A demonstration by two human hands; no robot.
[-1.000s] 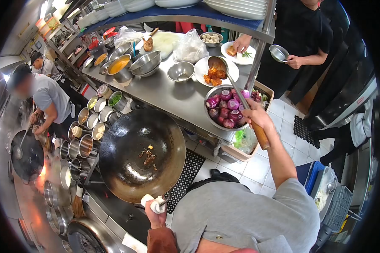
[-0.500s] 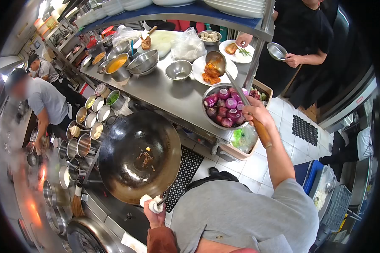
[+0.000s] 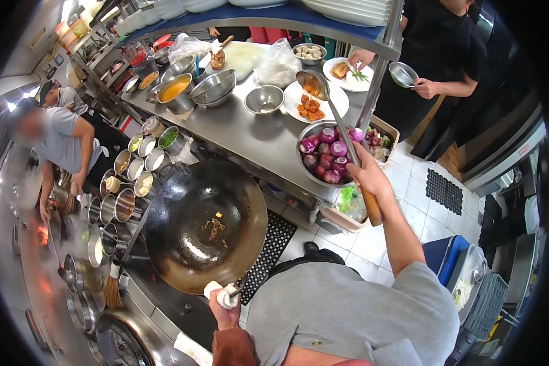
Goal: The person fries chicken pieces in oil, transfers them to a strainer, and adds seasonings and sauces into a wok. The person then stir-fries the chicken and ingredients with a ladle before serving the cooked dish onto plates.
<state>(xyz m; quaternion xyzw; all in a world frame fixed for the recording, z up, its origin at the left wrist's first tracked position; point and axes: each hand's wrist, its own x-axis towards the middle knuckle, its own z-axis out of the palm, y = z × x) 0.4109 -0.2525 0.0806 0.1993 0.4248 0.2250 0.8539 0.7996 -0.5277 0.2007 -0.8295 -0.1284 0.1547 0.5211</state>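
My left hand (image 3: 225,311) is closed on a white cloth (image 3: 221,294) wrapped round the handle of a large wok (image 3: 195,201). Small browned scraps lie in the wok. My right hand (image 3: 369,174) grips the wooden handle of a long ladle (image 3: 337,116). The ladle's bowl, with red-orange sauced food in it, is over the far side of a white plate (image 3: 338,109). A pile of the same food (image 3: 310,108) sits on that plate. Beneath the ladle's shaft is a metal bowl of purple onions (image 3: 326,152).
An empty metal bowl (image 3: 264,99) stands left of the plate. Beyond it, a co-worker's hand (image 3: 361,58) touches food on another plate (image 3: 354,83); their other hand holds a bowl (image 3: 403,74). Pots and containers (image 3: 125,203) line the left. Another person (image 3: 73,140) works at the stove.
The ladle's bowl has moved up and back from the food, and more of the pile shows on the plate. The person at the stove has shifted their arms. My left hand keeps its hold.
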